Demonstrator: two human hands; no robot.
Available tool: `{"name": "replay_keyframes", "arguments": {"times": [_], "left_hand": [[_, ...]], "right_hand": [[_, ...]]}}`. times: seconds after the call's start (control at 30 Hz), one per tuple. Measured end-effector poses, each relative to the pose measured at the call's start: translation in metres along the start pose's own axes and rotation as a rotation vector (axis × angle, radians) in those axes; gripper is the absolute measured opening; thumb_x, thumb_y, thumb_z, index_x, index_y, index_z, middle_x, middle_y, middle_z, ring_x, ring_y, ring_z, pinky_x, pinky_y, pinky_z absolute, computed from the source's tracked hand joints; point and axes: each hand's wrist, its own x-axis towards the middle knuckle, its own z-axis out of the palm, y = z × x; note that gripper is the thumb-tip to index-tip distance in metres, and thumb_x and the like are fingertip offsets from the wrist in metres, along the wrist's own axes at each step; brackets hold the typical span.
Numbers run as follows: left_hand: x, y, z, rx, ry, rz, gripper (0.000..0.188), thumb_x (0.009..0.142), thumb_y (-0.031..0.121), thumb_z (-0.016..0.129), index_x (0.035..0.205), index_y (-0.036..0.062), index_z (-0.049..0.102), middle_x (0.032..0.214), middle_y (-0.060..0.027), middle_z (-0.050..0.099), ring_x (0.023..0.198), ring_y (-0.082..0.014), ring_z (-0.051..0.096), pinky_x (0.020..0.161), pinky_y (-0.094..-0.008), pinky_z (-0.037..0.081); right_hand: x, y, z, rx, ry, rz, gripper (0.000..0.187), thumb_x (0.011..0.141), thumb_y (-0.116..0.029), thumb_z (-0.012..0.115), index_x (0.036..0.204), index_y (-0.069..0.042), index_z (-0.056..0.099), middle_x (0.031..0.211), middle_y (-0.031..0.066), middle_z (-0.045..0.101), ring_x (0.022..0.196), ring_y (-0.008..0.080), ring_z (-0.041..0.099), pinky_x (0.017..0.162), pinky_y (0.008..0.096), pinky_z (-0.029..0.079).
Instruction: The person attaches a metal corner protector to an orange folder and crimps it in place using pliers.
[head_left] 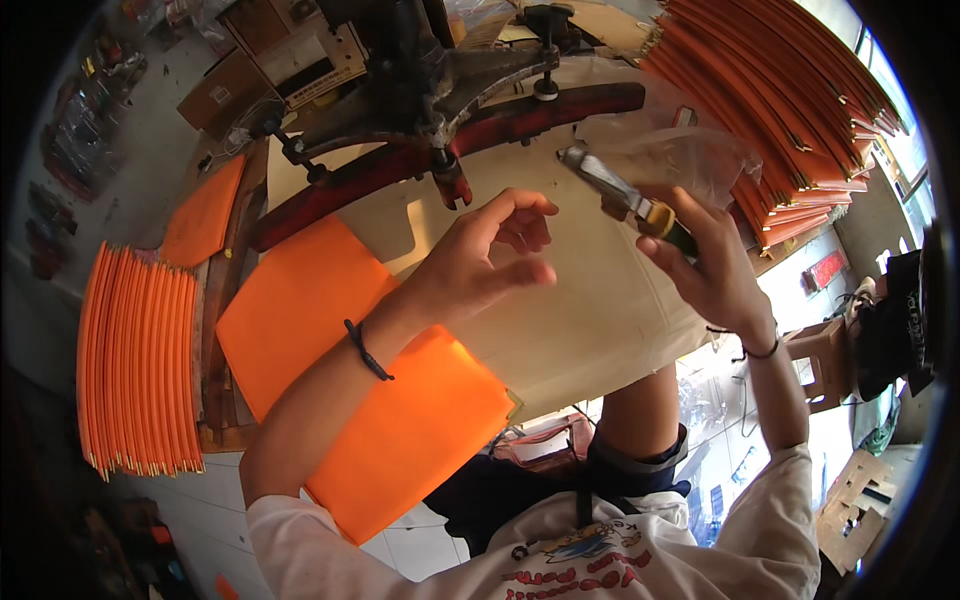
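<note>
Slim metal hand tool with yellow-and-green handle (630, 198) held in right hand (715, 272) grip, over smooth beige sheet (580, 320). Left hand (474, 256) grip half-curled, nothing held.

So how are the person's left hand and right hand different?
The left hand looks empty, while the right hand holds a metal tool with a yellow and green handle.
The left hand has its thumb apart from its loosely curled fingers; the right hand has its thumb and fingers closed around the handle.
Both are bare, and each arm wears a dark band at the wrist.
</note>
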Motion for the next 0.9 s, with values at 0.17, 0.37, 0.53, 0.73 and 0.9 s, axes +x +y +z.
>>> {"name": "replay_keyframes", "arguments": {"times": [0.17,0.37,0.53,0.73,0.9], "left_hand": [[0.003,0.008,0.002,0.303,0.008,-0.040,0.069,0.070,0.049,0.083,0.113,0.0011,0.057,0.097,-0.0077,0.060,0.098,-0.0183,0.059,0.089,-0.0324,0.048],[0.001,-0.003,0.010,0.444,0.074,-0.081,0.047,0.074,0.034,0.083,0.096,-0.0020,0.064,0.097,-0.0097,0.062,0.088,-0.0218,0.063,0.078,-0.0328,0.051],[0.001,0.004,0.013,0.666,-0.009,0.011,0.038,0.076,0.030,0.080,0.089,-0.0026,0.064,0.090,-0.0111,0.061,0.084,-0.0274,0.062,0.075,-0.0342,0.051],[0.007,-0.002,0.014,0.747,-0.069,0.156,0.035,0.074,0.025,0.077,0.069,0.0000,0.053,0.068,-0.0100,0.049,0.068,-0.0297,0.051,0.063,-0.0380,0.044],[0.010,-0.002,0.010,0.707,-0.126,0.132,0.041,0.073,0.026,0.077,0.061,0.0006,0.048,0.060,-0.0100,0.043,0.062,-0.0283,0.044,0.058,-0.0378,0.037]], "right_hand": [[-0.009,0.047,0.010,-0.378,-0.152,-0.285,0.031,0.080,-0.016,0.072,0.105,-0.004,0.058,0.114,0.0113,0.063,0.107,0.0303,0.060,0.105,0.0508,0.040],[-0.008,0.061,0.019,-0.450,-0.142,-0.403,0.045,0.075,-0.032,0.077,0.109,-0.009,0.060,0.114,0.0066,0.064,0.110,0.0257,0.059,0.108,0.0520,0.037],[-0.007,0.076,0.003,-0.264,-0.174,-0.316,0.066,0.069,-0.050,0.077,0.115,-0.006,0.058,0.114,0.0103,0.063,0.111,0.0310,0.058,0.104,0.0498,0.039],[-0.008,0.102,0.001,-0.139,-0.194,-0.230,0.081,0.066,-0.061,0.075,0.117,0.000,0.056,0.116,0.0146,0.060,0.110,0.0354,0.056,0.098,0.0454,0.040],[-0.008,0.105,0.000,-0.086,-0.199,-0.253,0.075,0.070,-0.058,0.075,0.114,0.000,0.058,0.114,0.0159,0.060,0.108,0.0350,0.056,0.095,0.0449,0.042]]}}
